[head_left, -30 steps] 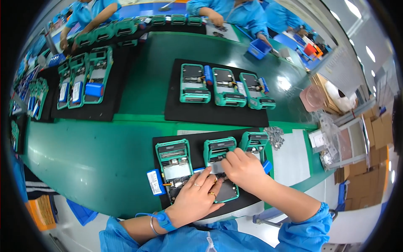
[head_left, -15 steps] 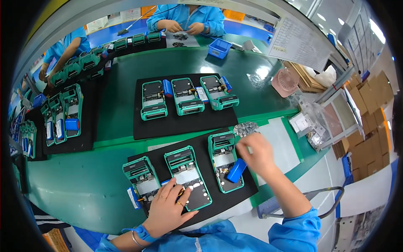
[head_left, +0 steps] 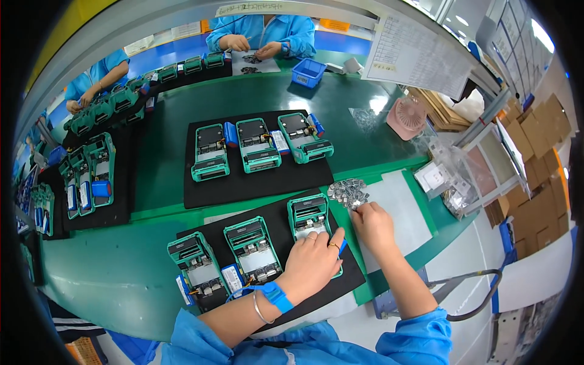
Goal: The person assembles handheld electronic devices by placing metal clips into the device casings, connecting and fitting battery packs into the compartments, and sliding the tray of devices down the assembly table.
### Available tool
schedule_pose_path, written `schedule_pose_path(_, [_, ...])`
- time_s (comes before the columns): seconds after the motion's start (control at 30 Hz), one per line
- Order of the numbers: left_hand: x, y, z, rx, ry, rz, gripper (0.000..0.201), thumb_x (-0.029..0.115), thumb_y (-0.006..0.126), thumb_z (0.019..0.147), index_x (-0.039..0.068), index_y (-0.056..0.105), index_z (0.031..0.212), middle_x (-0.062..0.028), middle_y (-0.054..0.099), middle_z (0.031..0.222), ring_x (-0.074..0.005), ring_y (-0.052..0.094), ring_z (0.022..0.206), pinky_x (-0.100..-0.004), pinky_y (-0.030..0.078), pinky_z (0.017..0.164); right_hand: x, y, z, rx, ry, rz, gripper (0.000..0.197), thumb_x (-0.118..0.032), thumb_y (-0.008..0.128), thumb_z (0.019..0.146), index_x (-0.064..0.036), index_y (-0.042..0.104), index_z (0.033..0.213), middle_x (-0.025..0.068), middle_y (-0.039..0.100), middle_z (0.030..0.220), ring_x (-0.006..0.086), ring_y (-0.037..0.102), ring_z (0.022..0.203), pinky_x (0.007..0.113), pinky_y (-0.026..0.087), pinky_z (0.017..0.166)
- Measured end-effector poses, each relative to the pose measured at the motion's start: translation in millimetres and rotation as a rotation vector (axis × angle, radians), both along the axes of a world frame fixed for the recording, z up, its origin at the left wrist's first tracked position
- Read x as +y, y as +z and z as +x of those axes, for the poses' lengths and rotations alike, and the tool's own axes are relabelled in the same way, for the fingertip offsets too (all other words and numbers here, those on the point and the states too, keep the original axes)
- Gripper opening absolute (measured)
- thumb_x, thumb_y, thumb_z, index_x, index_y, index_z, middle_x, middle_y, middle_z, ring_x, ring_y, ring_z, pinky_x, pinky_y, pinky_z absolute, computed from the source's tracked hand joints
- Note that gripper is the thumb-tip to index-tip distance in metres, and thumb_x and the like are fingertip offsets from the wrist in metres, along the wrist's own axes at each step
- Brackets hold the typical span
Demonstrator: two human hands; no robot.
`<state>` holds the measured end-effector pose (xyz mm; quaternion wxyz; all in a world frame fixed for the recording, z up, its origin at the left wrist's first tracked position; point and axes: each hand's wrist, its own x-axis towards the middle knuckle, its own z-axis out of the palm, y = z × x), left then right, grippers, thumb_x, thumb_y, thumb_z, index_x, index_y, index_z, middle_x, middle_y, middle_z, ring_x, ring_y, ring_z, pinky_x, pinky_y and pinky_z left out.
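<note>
My left hand [head_left: 311, 266] lies over the lower half of the right-hand green device housing [head_left: 308, 208], its thumb and fingers bent round a blue battery pack [head_left: 343, 246] that mostly hides beneath them. At the near edge of a pile of small grey metal pieces [head_left: 348, 191], my right hand [head_left: 373, 226] is closed in a pinch. Its fingertips touch the pile, and what they hold cannot be made out. Two more opened green housings, a middle one [head_left: 254, 248] and a left one [head_left: 196, 263], rest on the black foam mat [head_left: 228, 222], with white-labelled blue batteries beside them.
Beyond lies a second black mat [head_left: 255, 180] with three similar housings. More housings stand at the left. A blue bin [head_left: 308, 73], a pink fan [head_left: 407, 118] and plastic bags [head_left: 447, 176] sit farther off. Two co-workers in blue work across the table.
My left hand has moved right from between the left and middle housings onto the right one. My right hand has moved from beside that housing to the metal pieces. The view has shifted slightly.
</note>
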<state>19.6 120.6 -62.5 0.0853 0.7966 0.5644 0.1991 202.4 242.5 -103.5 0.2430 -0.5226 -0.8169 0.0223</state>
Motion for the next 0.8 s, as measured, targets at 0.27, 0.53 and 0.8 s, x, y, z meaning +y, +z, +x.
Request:
schedule_pose_path(0.27, [-21.4, 8.5, -32.9, -0.31, 0.123, 0.123, 0.056, 0.015, 0.065, 0.086, -0.001, 0.05, 0.138, -0.0209, 0.064, 0.117, -0.0383, 0.062, 0.109, -0.0471, 0.05, 0.09, 6.5, 7.4, 29.2, 0.217, -0.112, -0.381, 0.015, -0.013, 0.068, 0.084, 0.0008, 0.071, 0.089, 0.0192, 0.072, 0.08, 0.0349, 0.071, 0.073, 0.041, 0.055, 0.068])
schedule_pose_path(0.53, [-35.3, 7.7, -49.5, 0.006, -0.04, 0.098, 0.065, 0.037, 0.074, 0.082, 0.007, 0.057, 0.138, -0.0259, 0.043, 0.149, -0.0431, 0.035, 0.142, -0.0575, 0.034, 0.11, 0.7, 10.8, 41.8, 0.118, 0.086, -0.233, 0.011, -0.01, 0.07, 0.086, -0.0002, 0.07, 0.091, 0.0136, 0.07, 0.083, 0.0261, 0.069, 0.074, 0.036, 0.054, 0.068])
schedule_pose_path(0.8, [-43.3, -11.5, -17.6, 0.028, -0.062, 0.071, 0.054, 0.034, 0.075, 0.083, 0.013, 0.064, 0.131, -0.0212, 0.054, 0.13, -0.0369, 0.047, 0.128, -0.0508, 0.04, 0.108, 9.6, 15.3, 38.0, -0.455, 0.346, 0.097, 0.007, -0.005, 0.065, 0.075, -0.0053, 0.059, 0.077, 0.0119, 0.061, 0.074, 0.028, 0.067, 0.073, 0.04, 0.057, 0.065])
